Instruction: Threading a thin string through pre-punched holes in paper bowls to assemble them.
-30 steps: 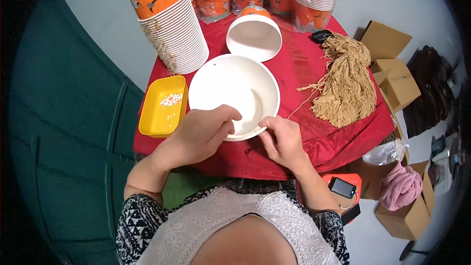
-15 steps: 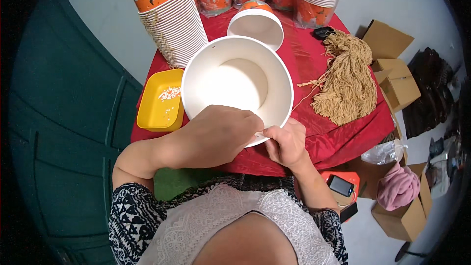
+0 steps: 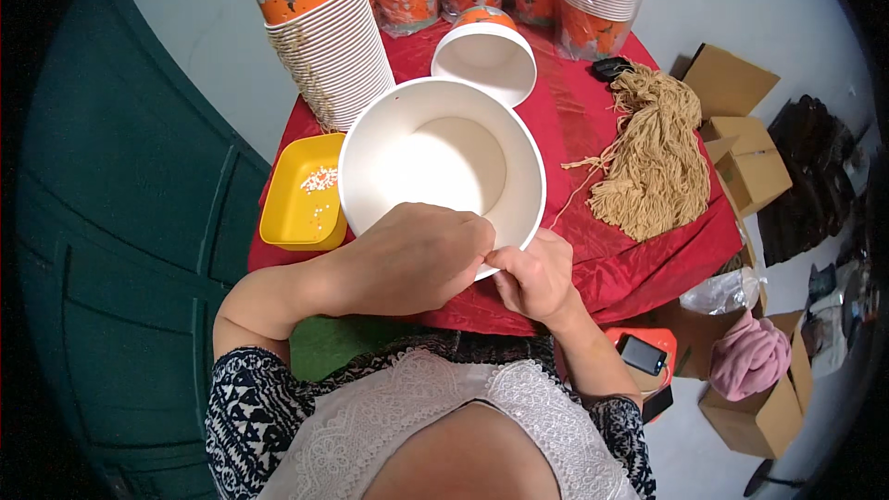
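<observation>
A large white-lined paper bucket stands with its mouth up in front of me. At its near rim my left hand is closed, back of the hand up, fingertips curled down inside the wall. What those fingertips pinch, if anything, is hidden. My right hand grips the same rim just beside it, thumb on the edge and fingers around the outside. A thin tan strand runs to the table next to my right hand from a heap of tan cord. A small hole shows in the bucket's far wall.
A yellow tub with small white and orange pieces sits left of the bucket. Behind stand a tall bucket stack, a bucket on its side and several wrapped stacks. Red cloth covers the table; cardboard boxes lie to the right.
The bucket has shifted slightly left, and its near rim has moved with both hands. My fingers stay at the same part of the rim.
</observation>
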The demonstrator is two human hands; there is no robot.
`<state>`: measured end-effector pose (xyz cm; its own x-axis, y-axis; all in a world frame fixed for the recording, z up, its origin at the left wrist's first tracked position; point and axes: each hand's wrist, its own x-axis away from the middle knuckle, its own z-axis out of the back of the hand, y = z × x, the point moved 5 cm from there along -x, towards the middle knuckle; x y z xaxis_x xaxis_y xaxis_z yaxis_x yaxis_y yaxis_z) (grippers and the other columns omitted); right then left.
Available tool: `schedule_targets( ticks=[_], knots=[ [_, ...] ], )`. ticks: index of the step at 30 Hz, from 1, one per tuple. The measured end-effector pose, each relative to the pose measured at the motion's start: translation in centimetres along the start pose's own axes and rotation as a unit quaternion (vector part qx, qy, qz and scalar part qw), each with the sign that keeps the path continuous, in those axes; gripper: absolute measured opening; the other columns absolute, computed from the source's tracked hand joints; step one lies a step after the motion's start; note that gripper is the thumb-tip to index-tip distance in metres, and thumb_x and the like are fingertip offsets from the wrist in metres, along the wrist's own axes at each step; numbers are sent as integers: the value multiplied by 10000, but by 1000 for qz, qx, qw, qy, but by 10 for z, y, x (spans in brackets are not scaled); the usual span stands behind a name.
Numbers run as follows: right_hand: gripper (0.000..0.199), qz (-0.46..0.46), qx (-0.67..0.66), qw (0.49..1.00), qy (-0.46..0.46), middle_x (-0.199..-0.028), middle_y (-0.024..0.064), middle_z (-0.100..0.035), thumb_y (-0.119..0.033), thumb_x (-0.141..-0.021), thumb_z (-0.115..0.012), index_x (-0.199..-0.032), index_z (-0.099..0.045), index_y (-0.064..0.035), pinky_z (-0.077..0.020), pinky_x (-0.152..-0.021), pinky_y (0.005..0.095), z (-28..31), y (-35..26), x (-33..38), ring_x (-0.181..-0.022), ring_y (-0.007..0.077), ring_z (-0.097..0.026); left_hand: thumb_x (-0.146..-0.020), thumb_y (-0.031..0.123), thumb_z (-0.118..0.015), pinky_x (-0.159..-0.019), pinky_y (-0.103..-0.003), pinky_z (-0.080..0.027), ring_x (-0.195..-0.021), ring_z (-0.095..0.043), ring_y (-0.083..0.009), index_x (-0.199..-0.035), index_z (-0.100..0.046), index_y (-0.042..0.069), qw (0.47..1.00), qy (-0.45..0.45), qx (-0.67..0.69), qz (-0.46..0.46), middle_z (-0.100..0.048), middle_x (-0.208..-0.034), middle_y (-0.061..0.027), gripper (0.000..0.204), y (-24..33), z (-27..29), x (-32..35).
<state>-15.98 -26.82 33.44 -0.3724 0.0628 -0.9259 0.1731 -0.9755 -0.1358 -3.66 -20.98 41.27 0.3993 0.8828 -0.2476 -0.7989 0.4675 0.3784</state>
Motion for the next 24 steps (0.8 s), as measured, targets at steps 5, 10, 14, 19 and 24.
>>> schedule_targets(
  ticks=[5,10,14,19,24],
  knots=[
    [310,-10,4,1000,-13,-748,108,-614,-15,-711,-747,-974,-583,-34,-458,-495,347,-4,-1,-5,-567,254,-599,-842,77,-611,-638,-452,-499,-710,-640,-366,-822,-557,22,1000,7,-17,21,-630,-751,-161,80,-2,7,7],
    [318,-82,68,994,14,-741,128,-604,39,-687,-750,-966,-616,-33,-483,-537,377,-2,7,-9,-598,294,-617,-814,-14,-625,-619,-390,-514,-711,-647,-340,-911,-600,33,967,243,-54,51,-634,-789,-145,111,-17,55,32],
    [296,-184,71,980,13,-797,162,-636,53,-755,-722,-1020,-598,8,-508,-574,392,-7,24,-3,-645,337,-644,-847,-6,-627,-569,-283,-459,-596,-562,-135,-883,-628,-24,903,363,-37,225,-586,-673,-96,40,-56,77,76],
    [263,-222,66,972,31,-827,187,-651,45,-807,-711,-1039,-595,7,-520,-575,361,-20,39,-3,-654,326,-667,-867,61,-612,-584,-311,-468,-592,-584,-173,-866,-623,-38,875,335,-34,347,-586,-654,-118,99,-122,77,130],
    [290,-247,56,967,24,-810,179,-651,38,-837,-689,-1104,-579,9,-517,-565,348,-30,45,-4,-628,286,-668,-869,99,-611,-631,-388,-494,-657,-649,-310,-836,-619,-44,865,300,-53,399,-622,-692,-186,148,-159,70,155]
  ],
)
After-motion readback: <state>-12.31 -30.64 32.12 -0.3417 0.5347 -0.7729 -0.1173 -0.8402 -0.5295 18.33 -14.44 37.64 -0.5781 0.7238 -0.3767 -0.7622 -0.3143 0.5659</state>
